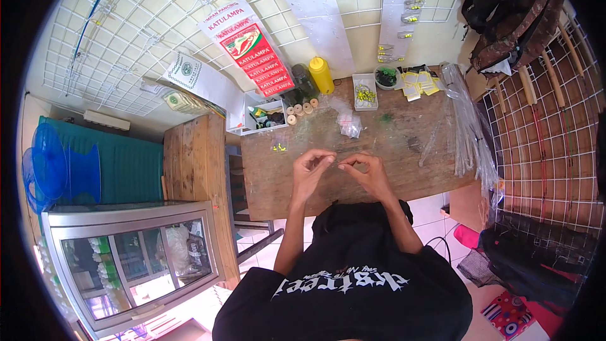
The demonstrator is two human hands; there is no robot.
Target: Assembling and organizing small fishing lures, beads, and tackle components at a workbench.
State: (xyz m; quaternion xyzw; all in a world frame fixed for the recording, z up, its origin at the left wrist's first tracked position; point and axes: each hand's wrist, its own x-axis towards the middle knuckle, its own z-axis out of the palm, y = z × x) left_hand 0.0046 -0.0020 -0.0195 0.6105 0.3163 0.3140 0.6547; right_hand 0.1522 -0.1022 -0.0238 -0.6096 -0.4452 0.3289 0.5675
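Note:
Above the front part of the wooden table (pixel 398 158), my two hands are raised close together, fingertips almost meeting. My left hand (pixel 309 169) is closed in a pinch of thumb and forefinger. Facing it, my right hand (pixel 367 170) pinches in the same way. Whatever is between the fingertips is too small or thin to make out. Several small yellow-green pieces (pixel 279 148) lie on the table beyond my left hand. A small clear plastic bag (pixel 349 125) rests on the table beyond both hands.
Along the back stand a white box of yellow-green pieces (pixel 365 98), a tub of dark green bits (pixel 386 77), a yellow squeeze bottle (pixel 321 76) and several spools (pixel 298 110). Yellow cards (pixel 418 83) and long clear plastic sleeves (pixel 463 120) lie right. A glass-fronted cabinet (pixel 136 265) stands left.

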